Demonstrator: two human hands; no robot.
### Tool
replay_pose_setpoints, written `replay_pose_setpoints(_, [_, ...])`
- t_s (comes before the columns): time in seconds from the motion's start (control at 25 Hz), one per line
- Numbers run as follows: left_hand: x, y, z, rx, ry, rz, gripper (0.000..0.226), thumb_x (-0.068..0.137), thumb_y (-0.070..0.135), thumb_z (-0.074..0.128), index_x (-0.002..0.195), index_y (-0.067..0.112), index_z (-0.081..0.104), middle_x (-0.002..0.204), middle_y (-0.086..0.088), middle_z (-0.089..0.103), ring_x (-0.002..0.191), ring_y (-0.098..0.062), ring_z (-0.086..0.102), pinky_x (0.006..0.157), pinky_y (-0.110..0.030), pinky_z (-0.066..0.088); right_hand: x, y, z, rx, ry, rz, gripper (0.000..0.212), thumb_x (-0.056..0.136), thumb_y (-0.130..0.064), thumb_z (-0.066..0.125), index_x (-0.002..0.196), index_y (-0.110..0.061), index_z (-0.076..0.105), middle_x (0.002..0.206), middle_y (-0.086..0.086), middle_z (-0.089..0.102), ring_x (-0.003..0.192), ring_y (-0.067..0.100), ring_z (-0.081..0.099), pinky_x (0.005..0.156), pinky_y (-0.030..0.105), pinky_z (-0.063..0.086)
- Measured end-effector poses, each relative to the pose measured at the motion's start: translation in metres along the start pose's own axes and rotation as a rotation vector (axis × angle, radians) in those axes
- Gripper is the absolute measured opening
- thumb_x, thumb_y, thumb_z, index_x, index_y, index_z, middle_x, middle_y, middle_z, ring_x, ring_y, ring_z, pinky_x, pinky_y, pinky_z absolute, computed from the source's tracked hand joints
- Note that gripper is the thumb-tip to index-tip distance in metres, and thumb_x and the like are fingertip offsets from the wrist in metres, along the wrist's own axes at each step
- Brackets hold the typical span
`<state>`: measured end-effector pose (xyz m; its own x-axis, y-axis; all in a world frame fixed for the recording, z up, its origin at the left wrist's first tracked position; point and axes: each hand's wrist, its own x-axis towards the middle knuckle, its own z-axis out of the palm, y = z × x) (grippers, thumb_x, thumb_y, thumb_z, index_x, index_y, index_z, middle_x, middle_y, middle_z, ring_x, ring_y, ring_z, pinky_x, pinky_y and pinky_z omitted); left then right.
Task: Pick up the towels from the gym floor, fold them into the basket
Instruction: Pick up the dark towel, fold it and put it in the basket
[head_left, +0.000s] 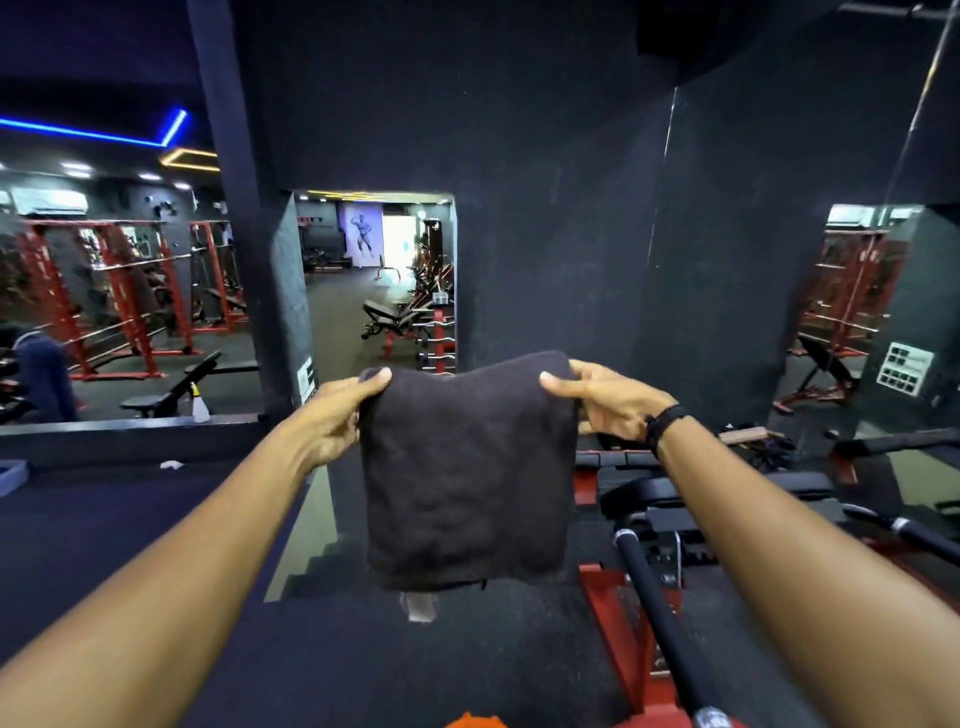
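Nearest, at the bottom edge, I see a scrap of something orange (475, 719), too cropped to name; no basket visible anywhere in view, so I can't say where the drop-off is. Just right of it, a black bar (660, 618) runs over a red machine frame (605, 597). Up from there, my two bare arms reach forward to one dark towel (465, 478), held mid-air in front of me, well off the gym floor (130, 519). Left hand (340, 415) pinches the top left corner, thumb over the front face; right hand (605, 402), black band (665, 423) on its wrist, pinches the top right corner the same way. Both hands clenched on cloth, neither released. The towel hangs flat and looks doubled, top edge rounded like a fold; I judge it's held by the corners so gravity squares it for the next fold. Count: one towel, two hands, zero baskets seen. A small pale scrap (421, 608) lies on the floor below the towel hem. Further back, a padded black bench (675, 491) to the right, a spray bottle (199, 405) by the left ledge, then red racks (124, 301) in the mirror and a doorway to more benches.
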<state>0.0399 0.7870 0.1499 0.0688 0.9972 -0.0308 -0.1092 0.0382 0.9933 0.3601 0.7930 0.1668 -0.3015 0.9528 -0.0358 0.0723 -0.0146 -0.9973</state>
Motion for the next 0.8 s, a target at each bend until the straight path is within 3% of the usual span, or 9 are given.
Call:
replay_pose_setpoints(0.08, [-0.003, -0.004, -0.004, 0.084, -0.082, 0.023, 0.016, 0.084, 0.018, 0.068, 0.100, 0.018, 0.067, 0.098, -0.003, 0.074, 0.088, -0.017, 0.068, 0.073, -0.030, 0.053, 0.002, 0.008, 0.003, -0.075, 0.009, 0.025, 0.038, 0.083, -0.012, 0.070, 0.120, -0.010, 0.062, 0.109, 0.004, 0.070, 0.100, 0.019, 0.065, 0.084, 0.033, 0.054])
replay_pose_setpoints(0.16, [-0.007, -0.010, -0.007, 0.195, -0.096, 0.031, 0.021, 0.084, 0.013, 0.069, 0.103, 0.021, 0.066, 0.095, 0.001, 0.074, 0.092, -0.018, 0.066, 0.077, -0.031, 0.050, 0.005, 0.015, 0.003, 0.000, 0.098, -0.022, 0.028, 0.085, -0.003, 0.068, 0.112, -0.004, 0.062, 0.109, 0.010, 0.068, 0.100, 0.023, 0.064, 0.086, 0.034, 0.054])
replay_pose_setpoints(0.28, [-0.007, -0.009, -0.005, 0.127, 0.004, 0.078, 0.028, 0.083, 0.001, 0.067, 0.105, 0.017, 0.064, 0.090, 0.003, 0.074, 0.098, -0.018, 0.064, 0.080, -0.028, 0.050, 0.006, 0.013, 0.008, 0.032, 0.224, -0.047, 0.015, 0.082, 0.001, 0.069, 0.088, -0.009, 0.060, 0.093, 0.009, 0.067, 0.083, 0.020, 0.065, 0.073, 0.030, 0.056])
replay_pose_setpoints(0.4, [-0.004, -0.003, 0.002, 0.068, 0.030, 0.112, 0.056, 0.070, -0.012, 0.074, 0.118, 0.008, 0.051, 0.105, -0.011, 0.071, 0.106, -0.025, 0.064, 0.095, -0.039, 0.050, 0.008, 0.007, 0.011, 0.039, 0.368, -0.114, 0.030, 0.077, 0.006, 0.073, 0.093, -0.011, 0.053, 0.093, 0.011, 0.065, 0.077, 0.017, 0.064, 0.062, 0.025, 0.056])
replay_pose_setpoints(0.56, [0.001, 0.001, 0.005, 0.164, 0.084, 0.234, 0.086, 0.060, -0.019, 0.077, 0.127, 0.019, 0.039, 0.100, -0.015, 0.068, 0.092, -0.023, 0.066, 0.084, -0.038, 0.055, 0.005, 0.003, 0.003, 0.086, 0.297, -0.241, 0.071, 0.071, 0.015, 0.073, 0.122, -0.022, 0.041, 0.098, 0.015, 0.068, 0.085, 0.021, 0.066, 0.071, 0.026, 0.058])
replay_pose_setpoints(0.64, [0.002, 0.004, 0.007, 0.237, 0.120, 0.300, 0.075, 0.062, -0.018, 0.077, 0.125, 0.014, 0.051, 0.098, -0.012, 0.068, 0.087, -0.021, 0.064, 0.076, -0.026, 0.058, 0.009, 0.004, -0.001, -0.127, 0.362, -0.307, 0.062, 0.069, 0.011, 0.077, 0.120, -0.013, 0.054, 0.095, 0.014, 0.068, 0.083, 0.019, 0.064, 0.072, 0.023, 0.057])
replay_pose_setpoints(0.72, [0.004, 0.006, 0.007, 0.378, 0.133, 0.338, 0.050, 0.063, -0.011, 0.080, 0.106, 0.009, 0.066, 0.091, -0.010, 0.067, 0.084, -0.019, 0.061, 0.072, -0.019, 0.055, 0.011, 0.005, -0.001, -0.373, 0.433, -0.389, 0.040, 0.067, 0.006, 0.081, 0.103, -0.006, 0.068, 0.093, 0.013, 0.070, 0.082, 0.018, 0.063, 0.078, 0.030, 0.056])
replay_pose_setpoints(0.8, [0.006, 0.009, 0.005, 0.465, 0.109, 0.328, 0.034, 0.059, 0.002, 0.087, 0.087, 0.012, 0.072, 0.083, -0.008, 0.067, 0.078, -0.018, 0.060, 0.075, -0.029, 0.055, 0.012, 0.004, -0.002, -0.449, 0.479, -0.412, 0.030, 0.068, 0.003, 0.082, 0.093, -0.010, 0.070, 0.091, 0.011, 0.071, 0.082, 0.017, 0.062, 0.083, 0.040, 0.055])
